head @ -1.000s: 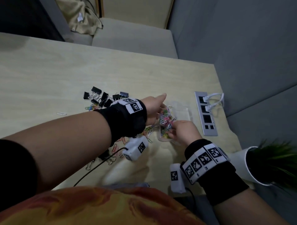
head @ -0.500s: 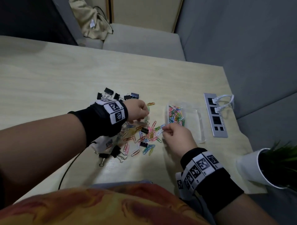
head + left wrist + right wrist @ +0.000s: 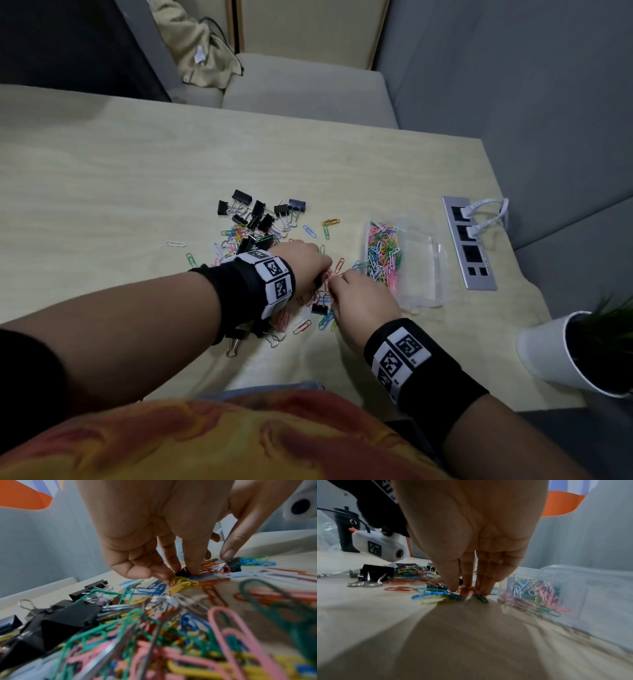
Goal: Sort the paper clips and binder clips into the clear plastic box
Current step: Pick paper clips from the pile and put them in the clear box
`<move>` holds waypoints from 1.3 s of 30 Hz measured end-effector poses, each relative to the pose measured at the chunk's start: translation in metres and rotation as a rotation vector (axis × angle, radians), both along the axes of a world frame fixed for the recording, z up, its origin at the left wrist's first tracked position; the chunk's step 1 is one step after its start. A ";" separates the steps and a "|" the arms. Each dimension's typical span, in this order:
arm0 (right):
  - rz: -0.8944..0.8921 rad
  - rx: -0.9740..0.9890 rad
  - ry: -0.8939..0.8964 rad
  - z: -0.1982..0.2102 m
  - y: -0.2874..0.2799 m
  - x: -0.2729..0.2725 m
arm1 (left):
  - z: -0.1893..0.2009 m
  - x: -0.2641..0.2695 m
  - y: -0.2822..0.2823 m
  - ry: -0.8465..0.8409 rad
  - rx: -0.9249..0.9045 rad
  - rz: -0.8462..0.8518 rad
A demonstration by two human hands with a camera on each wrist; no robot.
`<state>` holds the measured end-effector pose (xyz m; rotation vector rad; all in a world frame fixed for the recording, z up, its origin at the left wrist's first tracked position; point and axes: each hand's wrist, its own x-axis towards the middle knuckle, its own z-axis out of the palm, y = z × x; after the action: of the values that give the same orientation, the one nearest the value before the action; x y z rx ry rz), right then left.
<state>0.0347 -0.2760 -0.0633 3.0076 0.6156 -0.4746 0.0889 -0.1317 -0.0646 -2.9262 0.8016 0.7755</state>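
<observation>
Well, on the pale wooden table point(image 3: 137, 164) the clear plastic box point(image 3: 424, 260) (one compartment heaped with coloured paper clips point(image 3: 382, 253)) sits right of the loose pile, where the left hand point(image 3: 301, 260) pinches a small black binder clip point(image 3: 182, 572) and the right hand point(image 3: 363, 301) presses its bunched fingertips point(image 3: 453, 588) onto scattered clips.

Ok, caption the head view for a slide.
Both hands gather loose paper clips beside the half-filled clear plastic box.

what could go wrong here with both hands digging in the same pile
1. The left hand and right hand work the same tangle of paper clips, so one pull may drag linked clips off the table.
2. A small binder clip lies under the left fingertips; it may get scooped into the clip side of the box.
</observation>
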 end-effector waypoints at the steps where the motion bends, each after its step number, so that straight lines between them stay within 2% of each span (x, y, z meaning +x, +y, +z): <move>1: -0.027 0.018 -0.001 0.000 0.000 0.000 | 0.000 0.001 0.000 -0.006 0.002 -0.012; 5: -0.181 0.160 0.054 -0.002 -0.002 0.009 | 0.001 0.000 0.007 0.013 0.008 -0.017; 7: -0.162 0.177 0.103 -0.005 0.000 0.012 | 0.001 -0.002 0.013 0.027 -0.020 0.009; 10: -0.077 0.091 0.172 -0.010 0.004 0.010 | 0.002 -0.002 0.023 0.030 -0.115 0.061; 15: -0.123 0.142 0.115 -0.011 0.015 0.015 | 0.009 0.007 0.055 -0.012 -0.277 0.221; 18: -0.190 0.277 0.086 -0.011 0.021 0.042 | 0.016 0.015 0.076 -0.074 -0.344 0.347; 21: -0.201 0.305 0.077 -0.011 0.027 0.074 | 0.018 0.023 0.097 -0.141 -0.374 0.493; 24: -0.184 0.257 0.175 -0.012 0.031 0.095 | 0.013 0.029 0.118 -0.179 -0.334 0.614; 27: -0.028 0.135 0.234 -0.016 0.033 0.091 | 0.007 0.032 0.136 -0.186 -0.272 0.692; 30: 0.014 0.124 0.192 -0.022 0.028 0.065 | -0.001 0.033 0.147 -0.147 -0.215 0.695; 34: -0.034 0.159 0.094 -0.022 0.019 0.031 | -0.007 0.028 0.156 -0.143 -0.210 0.723; 37: -0.050 0.190 -0.025 -0.012 0.028 0.031 | -0.009 0.021 0.163 -0.224 -0.163 0.857; 39: -0.038 0.250 -0.008 -0.009 0.038 0.037 | -0.007 0.014 0.166 -0.217 -0.044 0.957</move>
<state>0.0718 -0.2382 -0.0728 3.2593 0.6648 -0.4159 0.1026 0.0339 -0.0715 -3.2555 -0.6700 0.3973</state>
